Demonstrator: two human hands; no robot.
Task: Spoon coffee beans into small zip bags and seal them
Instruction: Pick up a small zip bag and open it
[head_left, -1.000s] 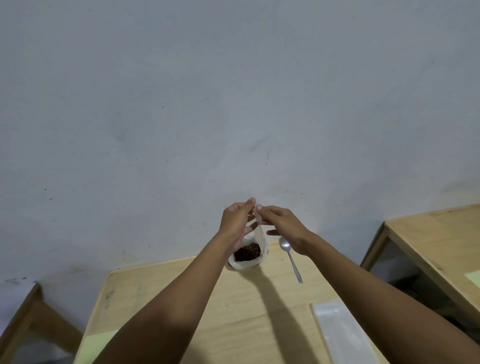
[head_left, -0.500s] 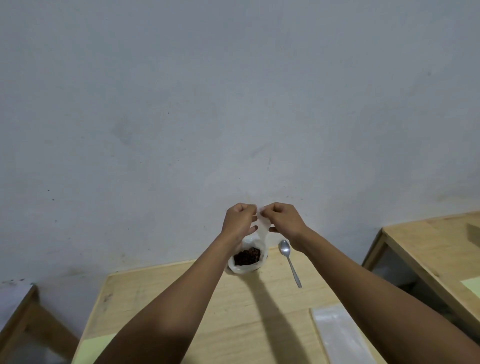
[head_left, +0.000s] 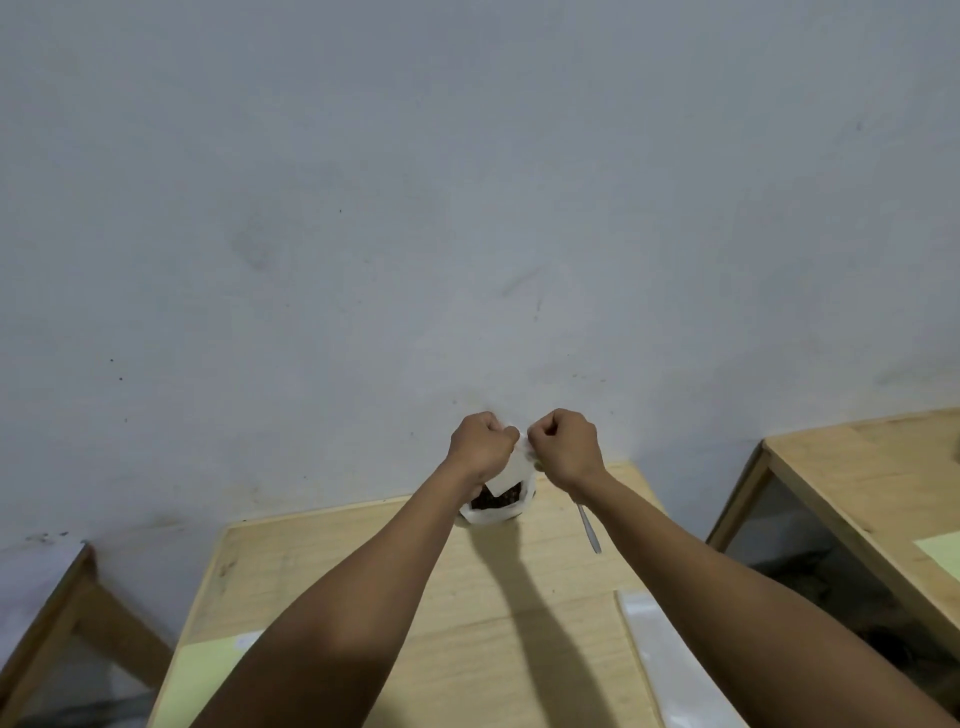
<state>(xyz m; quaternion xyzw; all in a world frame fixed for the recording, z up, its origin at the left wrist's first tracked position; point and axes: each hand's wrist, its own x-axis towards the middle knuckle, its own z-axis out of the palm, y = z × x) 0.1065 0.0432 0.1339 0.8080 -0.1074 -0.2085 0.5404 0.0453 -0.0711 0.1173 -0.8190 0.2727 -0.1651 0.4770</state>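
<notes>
A small clear zip bag (head_left: 515, 467) hangs in the air between my two fists, above the far end of the wooden table (head_left: 395, 587). My left hand (head_left: 480, 444) pinches its top left corner and my right hand (head_left: 563, 444) pinches its top right corner. Directly below and behind the bag sits a white bag of dark coffee beans (head_left: 496, 506), open at the top and partly hidden by my left wrist. A metal spoon (head_left: 589, 532) lies on the table just right of it, its bowl hidden under my right wrist.
A flat stack of clear plastic bags (head_left: 670, 665) lies at the table's right front. A pale green sheet (head_left: 208, 675) lies at the left front. Another wooden table (head_left: 872, 478) stands to the right across a gap, and a grey wall rises behind.
Both hands have closed from loose fingers into fists on the zip bag's top edge. The view has tilted, so hands and table sit slightly lower and the spoon's bowl is now covered.
</notes>
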